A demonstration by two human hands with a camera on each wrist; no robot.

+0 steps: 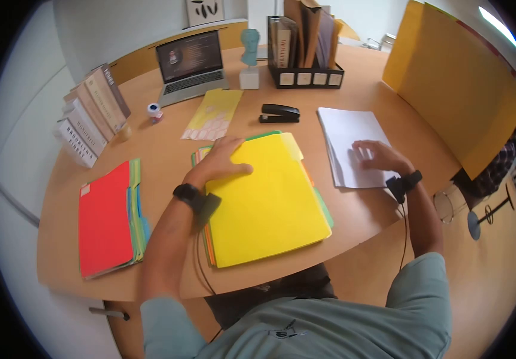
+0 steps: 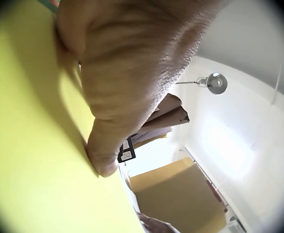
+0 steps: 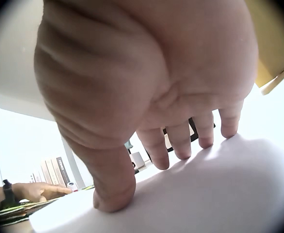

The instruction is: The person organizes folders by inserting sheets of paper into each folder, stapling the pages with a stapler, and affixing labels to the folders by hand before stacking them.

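Observation:
A yellow folder [image 1: 270,203] tops a stack of several coloured folders on the desk in front of me. My left hand [image 1: 217,164] rests on its upper left part, thumb stretched over the yellow cover; in the left wrist view the thumb [image 2: 105,155] lies along that surface. To the right lies a stack of white paper [image 1: 347,128], one edge slightly uneven. Over it is my right hand [image 1: 382,158], palm down. In the right wrist view its spread fingertips [image 3: 183,153] and thumb come down onto the white sheet, with no paper gripped between them.
A second folder stack with a red cover [image 1: 105,221] lies at left, below upright books [image 1: 93,110]. Farther back are a laptop [image 1: 191,60], yellow patterned sheet [image 1: 213,113], stapler [image 1: 279,113], bust [image 1: 249,57] and black file organizer [image 1: 306,78]. A yellow panel [image 1: 449,78] stands at right.

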